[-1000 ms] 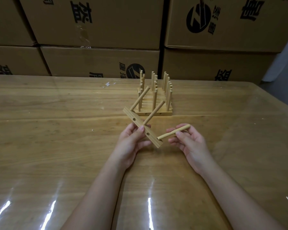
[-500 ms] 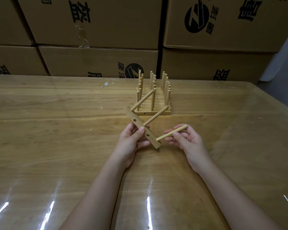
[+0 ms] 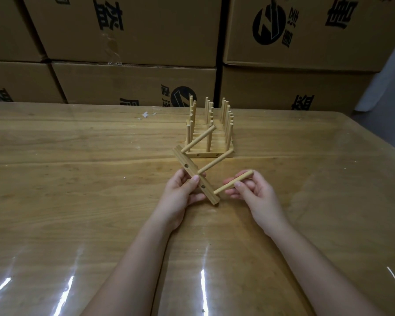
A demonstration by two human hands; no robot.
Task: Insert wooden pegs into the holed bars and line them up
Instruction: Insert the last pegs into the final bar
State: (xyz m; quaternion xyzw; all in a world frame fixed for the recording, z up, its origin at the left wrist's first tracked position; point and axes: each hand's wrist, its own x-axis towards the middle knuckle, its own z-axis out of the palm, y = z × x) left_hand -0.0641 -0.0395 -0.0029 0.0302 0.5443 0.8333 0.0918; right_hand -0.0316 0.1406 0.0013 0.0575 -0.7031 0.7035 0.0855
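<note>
Two round wooden pegs [image 3: 214, 162] in | left hand [image 3: 180, 197] grips pale holed bar [image 3: 185, 161], tilted to offer free end | right hand [image 3: 258, 197] pinches third peg [image 3: 224, 187]

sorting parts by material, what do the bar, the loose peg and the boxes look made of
Bar: pale unpainted wood, grain lines along its face. Loose peg: likely the same wood, smooth, matte. Boxes: brown matte cardboard, black print, clear tape.
</note>
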